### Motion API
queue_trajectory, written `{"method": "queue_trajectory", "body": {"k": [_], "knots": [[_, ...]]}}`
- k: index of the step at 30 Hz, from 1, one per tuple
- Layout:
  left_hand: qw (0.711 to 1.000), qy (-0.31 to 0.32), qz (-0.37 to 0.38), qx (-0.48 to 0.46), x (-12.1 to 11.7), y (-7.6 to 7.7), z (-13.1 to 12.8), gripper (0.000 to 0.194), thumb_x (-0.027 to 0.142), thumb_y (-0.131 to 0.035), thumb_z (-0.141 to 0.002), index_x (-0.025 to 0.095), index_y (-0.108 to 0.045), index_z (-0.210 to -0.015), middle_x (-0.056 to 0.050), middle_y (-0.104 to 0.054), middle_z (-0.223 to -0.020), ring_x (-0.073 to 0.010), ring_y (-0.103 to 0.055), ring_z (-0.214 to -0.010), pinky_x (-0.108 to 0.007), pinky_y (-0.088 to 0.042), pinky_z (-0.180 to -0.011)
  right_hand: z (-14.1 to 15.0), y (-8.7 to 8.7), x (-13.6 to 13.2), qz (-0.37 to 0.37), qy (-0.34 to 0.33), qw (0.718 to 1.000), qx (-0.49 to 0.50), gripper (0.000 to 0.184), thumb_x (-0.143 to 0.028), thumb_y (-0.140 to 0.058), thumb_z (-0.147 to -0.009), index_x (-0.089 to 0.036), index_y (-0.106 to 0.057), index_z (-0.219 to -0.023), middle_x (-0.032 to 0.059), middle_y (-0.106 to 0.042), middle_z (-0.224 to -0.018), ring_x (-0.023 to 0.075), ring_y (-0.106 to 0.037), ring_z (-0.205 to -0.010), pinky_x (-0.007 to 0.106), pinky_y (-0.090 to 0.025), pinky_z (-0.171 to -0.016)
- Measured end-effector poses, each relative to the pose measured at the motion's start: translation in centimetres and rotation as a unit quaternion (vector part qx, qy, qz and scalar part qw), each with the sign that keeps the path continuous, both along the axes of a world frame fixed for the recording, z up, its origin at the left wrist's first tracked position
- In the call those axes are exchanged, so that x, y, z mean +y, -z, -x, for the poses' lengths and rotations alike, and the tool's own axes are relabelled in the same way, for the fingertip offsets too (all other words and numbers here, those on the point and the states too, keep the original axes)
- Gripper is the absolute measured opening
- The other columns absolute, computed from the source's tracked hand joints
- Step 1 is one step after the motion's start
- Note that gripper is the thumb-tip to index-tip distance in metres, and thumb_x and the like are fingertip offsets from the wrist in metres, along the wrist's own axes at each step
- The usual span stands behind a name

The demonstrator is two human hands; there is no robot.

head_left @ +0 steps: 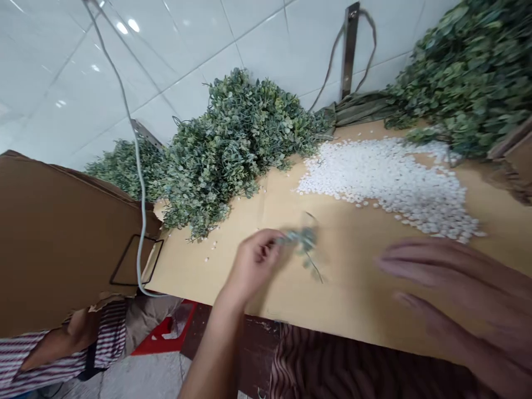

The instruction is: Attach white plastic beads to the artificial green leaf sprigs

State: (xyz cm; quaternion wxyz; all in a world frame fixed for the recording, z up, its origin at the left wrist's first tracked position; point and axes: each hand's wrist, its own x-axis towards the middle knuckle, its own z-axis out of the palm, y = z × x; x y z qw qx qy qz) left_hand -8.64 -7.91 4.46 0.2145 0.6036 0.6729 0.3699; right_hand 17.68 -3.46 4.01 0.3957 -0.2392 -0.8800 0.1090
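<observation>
Over the middle of the tan tabletop (332, 305), my left hand (255, 257) pinches a small artificial leaf sprig (305, 239) by one end. The sprig is blurred, and its thin stems point away to the right. My right hand (453, 288) is at the right, smeared by motion, with its fingers stretched out and nothing seen in them. Just beyond that hand spreads a layer of small white plastic pieces (374, 172). Behind my left hand lies a big heap of similar green sprigs (236, 144).
A second pile of greenery (477, 77) rises at the back right, beside a cardboard edge (517, 160). On the left stand a large cardboard box (66, 238) and a hanging white cable (139, 166). Another person in a striped top (110, 332) is partly visible behind the box.
</observation>
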Motion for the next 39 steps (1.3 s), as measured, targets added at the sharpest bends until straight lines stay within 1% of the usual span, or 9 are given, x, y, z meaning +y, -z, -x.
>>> {"method": "queue_trajectory", "body": {"k": [3, 6, 11, 15, 18, 21, 26, 33, 39], "knots": [[0.983, 0.182, 0.027, 0.007, 0.9, 1.3, -4.1, 0.015, 0.014, -0.053, -0.080, 0.017, -0.067, -0.085, -0.006, -0.068, -0.085, -0.0151, -0.062, -0.077, -0.024, -0.047, -0.068, 2.4, -0.7, 0.6, -0.040, -0.014, 0.999, -0.024, 0.021, -0.019, -0.043, -0.091, -0.013, -0.059, -0.104, 0.0120, -0.064, -0.097, 0.0246, -0.057, -0.097, 0.040, -0.047, -0.090], [0.976, 0.215, 0.012, -0.011, 2.0, 2.6, -6.0, 0.021, 0.008, -0.053, -0.078, 0.017, -0.066, -0.090, -0.006, -0.067, -0.089, -0.0164, -0.062, -0.084, -0.026, -0.048, -0.076, 3.7, 1.5, 1.3, -0.017, 0.015, 0.996, -0.083, 0.021, -0.016, -0.044, -0.088, -0.009, -0.058, -0.102, 0.0143, -0.066, -0.092, 0.0269, -0.060, -0.088, 0.042, -0.053, -0.076], [0.989, 0.133, 0.032, -0.054, 2.7, 4.1, -5.0, 0.039, 0.015, -0.061, -0.075, 0.019, -0.059, -0.114, -0.007, -0.065, -0.095, -0.0131, -0.058, -0.071, -0.026, -0.049, -0.067, 3.1, 5.4, 2.0, 0.078, 0.048, 0.989, -0.115, 0.020, -0.009, -0.050, -0.081, -0.010, -0.059, -0.099, 0.0129, -0.066, -0.090, 0.0257, -0.060, -0.083, 0.041, -0.053, -0.074], [0.999, -0.010, -0.006, 0.038, 2.5, 4.0, -1.6, 0.024, 0.023, -0.056, -0.079, 0.021, -0.067, -0.100, -0.006, -0.063, -0.094, -0.0134, -0.056, -0.070, -0.028, -0.048, -0.068, 2.9, 6.0, 2.2, 0.101, 0.056, 0.988, -0.100, 0.014, -0.010, -0.050, -0.082, -0.014, -0.060, -0.090, 0.0110, -0.064, -0.087, 0.0262, -0.057, -0.085, 0.042, -0.050, -0.077], [0.975, -0.165, -0.005, 0.151, 2.6, 3.7, 1.4, 0.022, 0.024, -0.056, -0.076, 0.018, -0.068, -0.094, -0.007, -0.061, -0.092, -0.0169, -0.057, -0.073, -0.032, -0.048, -0.070, 2.9, 6.2, 2.1, 0.081, 0.077, 0.992, -0.065, 0.016, -0.015, -0.047, -0.085, -0.013, -0.057, -0.097, 0.0126, -0.062, -0.090, 0.0279, -0.054, -0.090, 0.044, -0.049, -0.079], [0.951, -0.237, 0.038, 0.194, 2.9, 3.8, 4.0, 0.028, 0.021, -0.058, -0.074, 0.016, -0.068, -0.099, -0.008, -0.060, -0.091, -0.0200, -0.057, -0.078, -0.033, -0.048, -0.074, 2.6, 6.6, 2.1, 0.041, 0.103, 0.993, -0.041, 0.025, -0.028, -0.046, -0.089, -0.011, -0.054, -0.106, 0.0158, -0.059, -0.095, 0.0306, -0.052, -0.091, 0.047, -0.047, -0.079], [0.948, -0.245, 0.099, 0.175, 3.2, 5.0, 5.9, 0.028, 0.019, -0.058, -0.072, 0.016, -0.070, -0.097, -0.008, -0.062, -0.087, -0.0203, -0.058, -0.077, -0.033, -0.047, -0.076, 2.1, 6.8, 2.3, 0.021, 0.103, 0.994, -0.014, 0.035, -0.041, -0.044, -0.091, -0.012, -0.053, -0.107, 0.0170, -0.057, -0.096, 0.0334, -0.051, -0.092, 0.050, -0.044, -0.080], [0.957, -0.259, 0.069, 0.106, 4.0, 7.0, 6.0, 0.013, 0.018, -0.059, -0.068, 0.020, -0.071, -0.073, -0.005, -0.064, -0.077, -0.0213, -0.060, -0.076, -0.035, -0.045, -0.079, 1.6, 5.6, 1.8, 0.017, 0.122, 0.992, -0.022, 0.028, -0.035, -0.053, -0.087, -0.013, -0.054, -0.105, 0.0156, -0.056, -0.099, 0.0324, -0.050, -0.096, 0.049, -0.042, -0.084], [0.955, -0.287, 0.043, -0.061, 3.9, 5.8, 6.1, 0.017, 0.028, -0.062, -0.063, 0.016, -0.067, -0.074, -0.002, -0.064, -0.064, -0.0145, -0.059, -0.060, -0.029, -0.050, -0.065, 1.6, 4.7, 1.6, 0.029, 0.129, 0.991, -0.024, 0.022, -0.028, -0.055, -0.086, -0.010, -0.058, -0.097, 0.0151, -0.057, -0.094, 0.0302, -0.051, -0.094, 0.047, -0.044, -0.083]]}}
